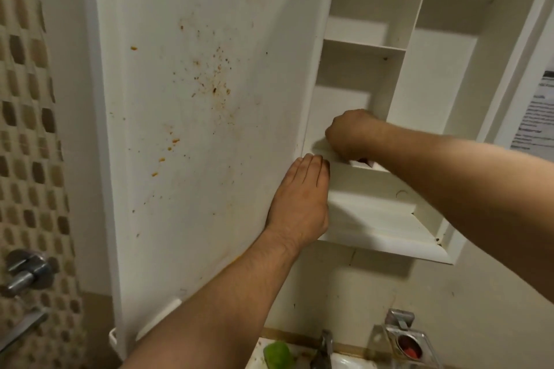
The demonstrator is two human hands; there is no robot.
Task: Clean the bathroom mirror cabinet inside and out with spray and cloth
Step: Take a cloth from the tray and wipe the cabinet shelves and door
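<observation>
White, wall-mounted mirror cabinet (389, 244) stands open, long axis upright. Its tall white door (195, 99) is swung out to the left, and the inner face, speckled orange-brown, faces the camera. The left hand (299, 198) lies flat, fingers straight and together, on the door's free edge. The right hand (350, 135) is curled knuckles-up on the lower inside shelf (380, 168); I cannot tell what it holds.

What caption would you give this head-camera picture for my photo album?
Left hand rests on the stained open door while the right hand reaches onto a shelf inside the cabinet.
</observation>
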